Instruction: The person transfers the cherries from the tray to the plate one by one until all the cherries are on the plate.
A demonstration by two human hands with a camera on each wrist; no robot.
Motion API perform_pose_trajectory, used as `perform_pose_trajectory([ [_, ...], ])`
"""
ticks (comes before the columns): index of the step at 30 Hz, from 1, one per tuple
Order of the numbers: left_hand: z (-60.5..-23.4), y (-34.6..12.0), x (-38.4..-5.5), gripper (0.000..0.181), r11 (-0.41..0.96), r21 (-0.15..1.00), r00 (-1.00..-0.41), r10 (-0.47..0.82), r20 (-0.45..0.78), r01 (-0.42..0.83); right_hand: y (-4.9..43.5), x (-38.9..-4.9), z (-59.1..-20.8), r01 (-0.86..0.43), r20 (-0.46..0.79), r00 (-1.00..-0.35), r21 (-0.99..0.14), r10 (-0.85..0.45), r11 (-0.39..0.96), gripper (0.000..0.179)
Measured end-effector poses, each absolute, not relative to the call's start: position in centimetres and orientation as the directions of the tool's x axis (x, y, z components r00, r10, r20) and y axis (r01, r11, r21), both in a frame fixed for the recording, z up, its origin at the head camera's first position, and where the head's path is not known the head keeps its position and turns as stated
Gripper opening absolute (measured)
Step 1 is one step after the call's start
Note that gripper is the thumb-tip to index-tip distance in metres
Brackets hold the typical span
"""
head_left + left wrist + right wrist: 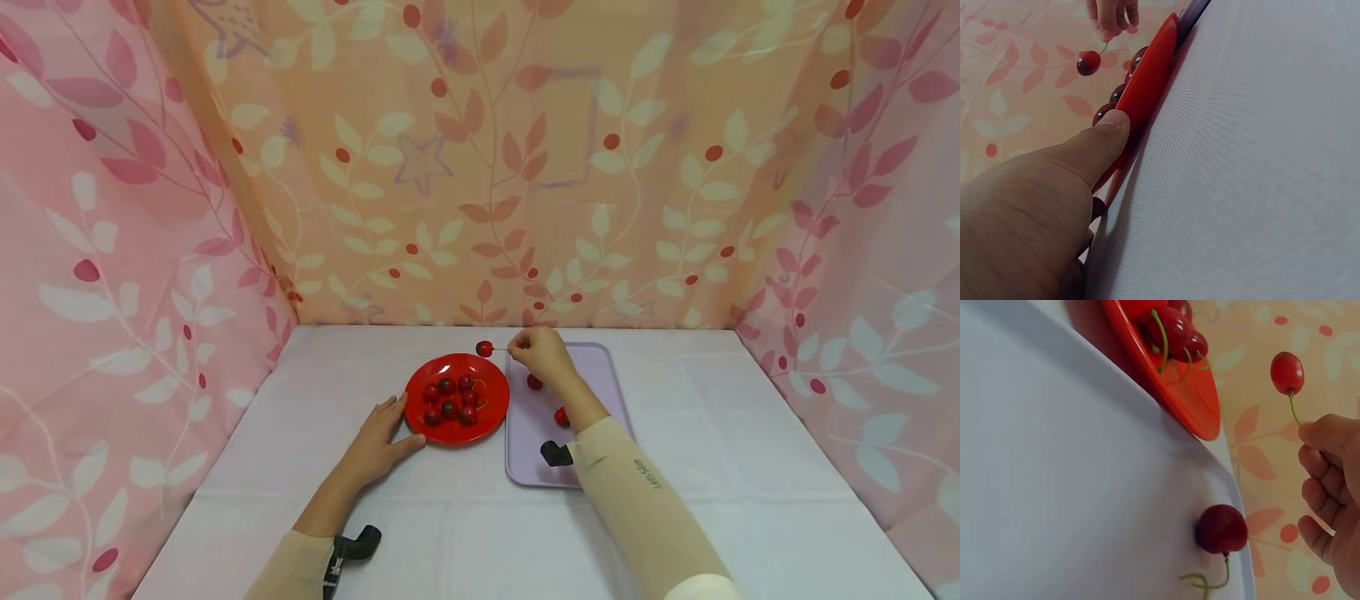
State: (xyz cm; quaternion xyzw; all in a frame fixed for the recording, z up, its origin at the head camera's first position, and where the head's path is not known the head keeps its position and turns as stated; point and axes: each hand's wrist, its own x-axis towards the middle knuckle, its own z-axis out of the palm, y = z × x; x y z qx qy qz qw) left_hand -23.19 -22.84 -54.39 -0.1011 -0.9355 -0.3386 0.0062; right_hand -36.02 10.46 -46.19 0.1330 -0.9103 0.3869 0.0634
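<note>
Pinching a stem, thumb and forefinger together, my right hand held a cherry just left of its fingertips, by the red plate's far edge, my left hand touching the plate's left rim, thumb and fingers spread.

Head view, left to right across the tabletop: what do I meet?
Left hand → red plate → right hand. Left out for overlap: held cherry (within the plate's span), lilac tray (spans the right hand's position).
</note>
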Motion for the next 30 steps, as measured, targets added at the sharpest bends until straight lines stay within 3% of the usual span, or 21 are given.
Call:
perform_pose_trajectory([
  [6,-54.3,-22.8,-23.2,0.098,0.751,0.635,-0.982,0.177,0.073,0.182,9.1,-36.0,-47.4,-0.251,0.202,-0.968,-0.749,-0.150,0.614,0.008],
  [24,-54.4,-22.7,-23.2,0.098,0.752,0.635,-0.982,0.178,0.062,0.176,6.2,-35.7,-49.4,-0.200,0.164,-0.980,-0.729,-0.117,0.654,0.007],
  [30,-54.3,-22.7,-23.1,0.098,0.754,0.633,-0.982,0.176,0.063,0.176,5.7,-35.6,-49.8,-0.205,0.176,-0.978,-0.669,-0.115,0.714,0.005],
])
